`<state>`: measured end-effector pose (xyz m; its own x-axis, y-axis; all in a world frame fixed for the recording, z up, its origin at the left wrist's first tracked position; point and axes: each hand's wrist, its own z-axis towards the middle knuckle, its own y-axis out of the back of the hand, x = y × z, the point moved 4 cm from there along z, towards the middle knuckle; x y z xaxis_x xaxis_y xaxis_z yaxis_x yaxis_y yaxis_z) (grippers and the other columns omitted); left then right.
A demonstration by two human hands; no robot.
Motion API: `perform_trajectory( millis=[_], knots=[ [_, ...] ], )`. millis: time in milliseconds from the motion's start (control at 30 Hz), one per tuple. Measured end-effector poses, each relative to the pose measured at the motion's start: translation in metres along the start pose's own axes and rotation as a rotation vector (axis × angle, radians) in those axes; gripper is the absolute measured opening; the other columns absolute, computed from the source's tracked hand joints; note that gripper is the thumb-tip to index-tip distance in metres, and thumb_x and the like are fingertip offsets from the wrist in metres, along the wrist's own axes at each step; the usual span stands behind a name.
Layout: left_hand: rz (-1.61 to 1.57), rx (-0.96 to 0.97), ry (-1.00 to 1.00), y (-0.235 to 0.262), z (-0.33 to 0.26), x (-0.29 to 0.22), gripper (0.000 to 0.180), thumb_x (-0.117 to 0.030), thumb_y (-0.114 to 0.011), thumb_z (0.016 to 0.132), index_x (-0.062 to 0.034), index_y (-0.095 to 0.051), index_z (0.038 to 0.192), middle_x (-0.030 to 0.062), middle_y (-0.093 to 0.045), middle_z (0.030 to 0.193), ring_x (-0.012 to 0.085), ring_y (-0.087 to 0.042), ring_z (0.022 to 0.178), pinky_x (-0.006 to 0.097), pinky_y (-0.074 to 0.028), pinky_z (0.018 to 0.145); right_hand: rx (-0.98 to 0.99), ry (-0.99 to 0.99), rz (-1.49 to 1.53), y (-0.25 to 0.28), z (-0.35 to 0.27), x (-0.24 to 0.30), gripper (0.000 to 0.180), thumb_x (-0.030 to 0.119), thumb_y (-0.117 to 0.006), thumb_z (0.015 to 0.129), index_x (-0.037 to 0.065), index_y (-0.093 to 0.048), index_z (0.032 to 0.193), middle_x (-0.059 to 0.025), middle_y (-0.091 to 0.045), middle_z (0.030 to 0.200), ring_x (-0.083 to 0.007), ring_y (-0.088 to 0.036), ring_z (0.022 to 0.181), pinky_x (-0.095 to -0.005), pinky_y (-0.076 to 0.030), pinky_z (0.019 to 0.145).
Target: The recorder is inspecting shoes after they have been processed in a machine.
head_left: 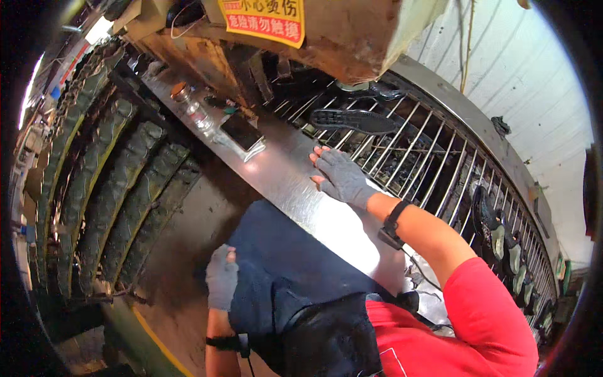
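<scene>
My right hand (344, 177), in a grey fingerless glove, reaches over the metal ledge beside the rod conveyor. Its fingers are stretched out, with nothing visible in them. Just beyond its fingertips, a black shoe sole (355, 120) lies tread-up across the conveyor rods (411, 141), apart from the hand. Low on the left, my left hand (223, 278), gloved the same way, is beside the dark blue cloth over my legs (270, 251). Only a thumb tip shows there; the other fingers are too hidden to tell what they do.
A phone (240, 132) and a clear jar with an orange lid (196, 113) stand on the metal ledge (282, 182). Racks of dark moulded pieces (135, 169) rise at left. A rusty machine housing (352, 44) overhangs the conveyor; more shoes (499, 235) sit at right.
</scene>
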<state>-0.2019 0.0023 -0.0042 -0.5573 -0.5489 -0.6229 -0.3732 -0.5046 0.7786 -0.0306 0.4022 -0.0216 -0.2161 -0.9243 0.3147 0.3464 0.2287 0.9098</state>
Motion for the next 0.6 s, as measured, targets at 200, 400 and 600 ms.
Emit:
perform_trajectory(
  millis=[200, 400, 600],
  knots=[
    [-0.683, 0.717, 0.244, -0.029, -0.039, -0.021, 0.032, -0.034, -0.057, 0.106, -0.0044, -0.069, 0.113, 0.0078, -0.073, 0.091, 0.0163, -0.067, 0.070, 0.030, -0.052, 0.067, -0.067, -0.076, -0.040, 0.000, 0.011, -0.002, 0.067, 0.044, -0.050, 0.106, -0.003, -0.048, 0.153, -0.0274, -0.045, 0.161, -0.0453, -0.043, 0.148, -0.0521, -0.031, 0.124],
    [0.032, 0.572, -0.119, -0.078, -0.072, -0.028, 0.025, -0.032, -0.063, 0.101, -0.0085, -0.067, 0.105, 0.0195, -0.074, 0.100, 0.0423, -0.071, 0.097, 0.053, -0.056, 0.084, -0.147, 0.011, 0.039, 0.008, 0.010, 0.005, 0.064, 0.041, -0.056, 0.103, -0.002, -0.051, 0.150, -0.0275, -0.047, 0.158, -0.0463, -0.047, 0.142, -0.0523, -0.036, 0.120],
    [-0.056, 0.489, -0.192, -0.072, -0.076, -0.027, 0.033, -0.040, -0.064, 0.103, -0.0079, -0.071, 0.107, 0.0206, -0.074, 0.103, 0.0427, -0.071, 0.100, 0.051, -0.056, 0.085, -0.116, 0.137, -0.055, 0.019, 0.015, 0.023, 0.066, 0.046, -0.057, 0.102, -0.002, -0.054, 0.148, -0.0275, -0.047, 0.158, -0.0471, -0.043, 0.146, -0.0533, -0.035, 0.122]
  ],
)
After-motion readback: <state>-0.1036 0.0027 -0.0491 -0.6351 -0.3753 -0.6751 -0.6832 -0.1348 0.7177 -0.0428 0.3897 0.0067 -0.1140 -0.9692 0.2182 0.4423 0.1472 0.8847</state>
